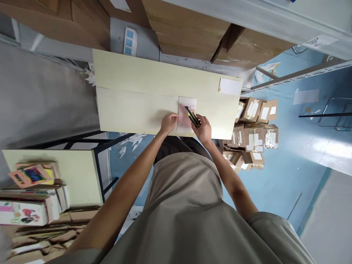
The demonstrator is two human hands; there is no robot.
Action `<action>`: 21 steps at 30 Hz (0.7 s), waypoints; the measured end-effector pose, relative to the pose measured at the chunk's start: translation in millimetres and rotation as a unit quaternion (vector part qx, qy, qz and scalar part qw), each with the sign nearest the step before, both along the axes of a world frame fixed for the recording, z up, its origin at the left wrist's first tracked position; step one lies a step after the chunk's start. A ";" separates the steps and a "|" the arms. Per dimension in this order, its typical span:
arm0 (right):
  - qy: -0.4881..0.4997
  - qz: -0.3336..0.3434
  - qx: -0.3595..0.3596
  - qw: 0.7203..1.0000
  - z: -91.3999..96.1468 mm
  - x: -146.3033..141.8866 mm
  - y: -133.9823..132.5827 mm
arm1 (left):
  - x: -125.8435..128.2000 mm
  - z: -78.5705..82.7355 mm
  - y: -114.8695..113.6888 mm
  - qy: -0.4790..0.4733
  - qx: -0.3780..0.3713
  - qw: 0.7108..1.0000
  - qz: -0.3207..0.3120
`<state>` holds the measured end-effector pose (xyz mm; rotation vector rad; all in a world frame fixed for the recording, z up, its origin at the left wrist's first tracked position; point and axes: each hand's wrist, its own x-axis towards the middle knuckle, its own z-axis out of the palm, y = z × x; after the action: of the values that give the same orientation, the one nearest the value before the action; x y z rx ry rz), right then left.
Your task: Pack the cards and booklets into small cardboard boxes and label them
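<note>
On the pale yellow tabletop (132, 77) lies a flat, pinkish-white rectangular packet (184, 119). My right hand (202, 129) is closed around a black and yellow box cutter (191, 116), held over the packet's right side with its tip pointing up and left. Whether the blade touches the packet I cannot tell. My left hand (169, 123) is at the packet's left edge, thumb and fingers pinched together there. What the pinch holds is too small to be certain, but it meets the packet's edge.
A white label sheet (230, 86) lies at the table's right end. Large cardboard boxes (189, 33) and a power strip (130, 42) stand behind. Taped parcels (254, 123) are stacked on the right floor. A second table (82, 176) with books is at lower left.
</note>
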<state>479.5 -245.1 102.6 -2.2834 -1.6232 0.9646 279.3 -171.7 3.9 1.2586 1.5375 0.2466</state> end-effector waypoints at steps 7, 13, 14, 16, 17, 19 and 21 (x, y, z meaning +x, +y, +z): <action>-0.002 0.014 -0.051 0.999 -5.6 -19.7 22.0 | -20.2 29.7 37.4 0.097 0.183 0.952 -0.227; -0.016 0.047 -0.081 0.995 -6.5 -38.2 52.3 | -32.1 38.3 69.2 0.109 0.205 0.887 -0.400; -0.019 0.052 -0.085 0.995 -6.6 -41.5 57.5 | -33.8 37.5 71.9 0.111 0.200 0.883 -0.410; -0.024 0.062 -0.096 0.993 -7.2 -47.9 67.1 | -37.2 35.7 75.6 0.119 0.193 0.878 -0.423; -0.027 0.066 -0.101 0.992 -7.7 -51.0 71.4 | -38.7 35.0 76.7 0.123 0.190 0.875 -0.428; -0.033 0.072 -0.110 0.991 -8.5 -56.9 78.7 | -41.0 34.1 78.1 0.131 0.188 0.869 -0.440; -0.038 0.075 -0.117 0.990 -8.5 -62.1 84.7 | -42.4 33.8 79.0 0.138 0.187 0.862 -0.451</action>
<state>417.4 -160.4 94.1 -2.4022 -1.8221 1.1732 236.8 -92.7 37.7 2.2642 0.9807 -0.2781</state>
